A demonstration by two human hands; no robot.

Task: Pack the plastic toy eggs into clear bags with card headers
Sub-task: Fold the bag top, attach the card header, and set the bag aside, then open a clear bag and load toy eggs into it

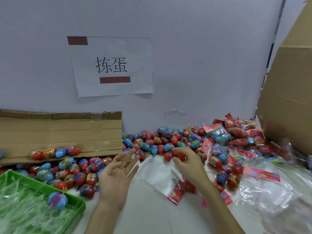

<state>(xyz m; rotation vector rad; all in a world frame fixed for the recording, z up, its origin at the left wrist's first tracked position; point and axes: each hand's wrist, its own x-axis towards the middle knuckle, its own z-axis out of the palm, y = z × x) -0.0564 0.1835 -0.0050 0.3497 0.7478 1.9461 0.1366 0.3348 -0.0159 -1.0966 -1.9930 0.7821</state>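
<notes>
A heap of small plastic toy eggs (pixel 157 141), red, blue and purple, lies against the back wall and spreads left under a cardboard flap. My right hand (pixel 187 163) reaches into the front of the heap, its fingers curled around red eggs (pixel 168 156). My left hand (pixel 118 178) hovers palm up, fingers spread, holding nothing. Between and below the hands lies an empty clear bag with a pink card header (pixel 168 181). Filled bags with pink headers (pixel 219 149) are piled at the right.
A green plastic basket (pixel 42 188) with clear wrappers and one egg sits at the lower left. A flattened cardboard flap (pixel 67 132) holds several eggs at the left. A tall cardboard box (pixel 290 98) stands at the right. Loose empty bags (pixel 263 191) lie at the lower right.
</notes>
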